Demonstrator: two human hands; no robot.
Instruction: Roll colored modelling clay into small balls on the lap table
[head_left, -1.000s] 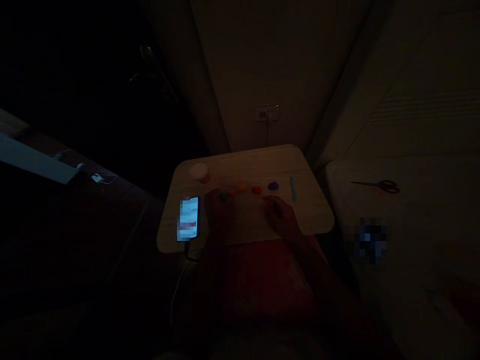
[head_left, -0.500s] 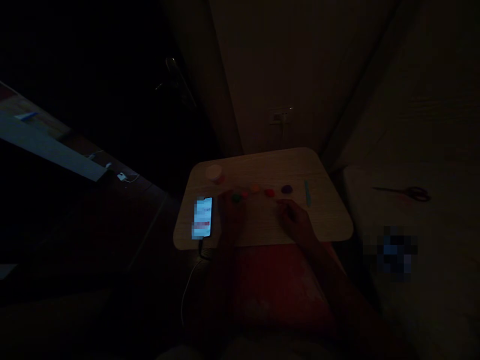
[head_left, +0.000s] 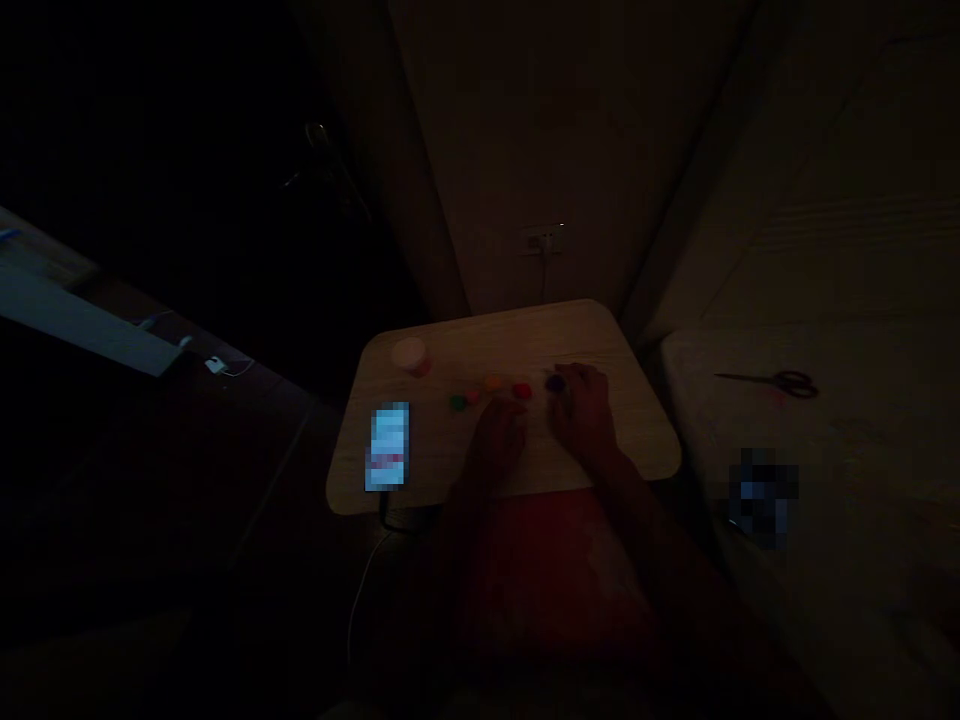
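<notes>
Purple lump (head_left: 555, 383), rounded and dough-like, on the small table (head_left: 570, 325), right of its middle and closest of the lumps to the right edge; outline partly lost between the bent fingers and thumb of the right hand (head_left: 581, 408). Too dark to tell a firm pinch from mere closeness there. Left hand (head_left: 499, 435) nearer the near edge, fingers loosely curled just below the red lump (head_left: 522, 391); inner side shadowed, impossible to tell whether holding anything. In an uneven row leftward from the red, the squashed oval of an orange lump (head_left: 492, 383), then a small pink lump (head_left: 473, 397) beside a dark green lump (head_left: 458, 403), surfaces too dim for detail. Near the far left corner, a squat round tub (head_left: 409, 353) with a pale top, lower part murky and reddish. Toward the near left corner, a flat, glowing phone (head_left: 388, 447), screen blurred into blocks, a black cable (head_left: 383, 510) running from its lower end past the near edge. Tabletop of faint wood grain, corners rounded. Below the near edge, a dull red surface (head_left: 555, 560), material unclear, cut across by dark forearms. Beyond the right edge, on a pale surface (head_left: 847, 470), slim dark-handled scissors (head_left: 795, 384) and a pixelated object (head_left: 765, 500), unidentifiable. Past the far edge, a wall socket (head_left: 541, 240), barely visible.
</notes>
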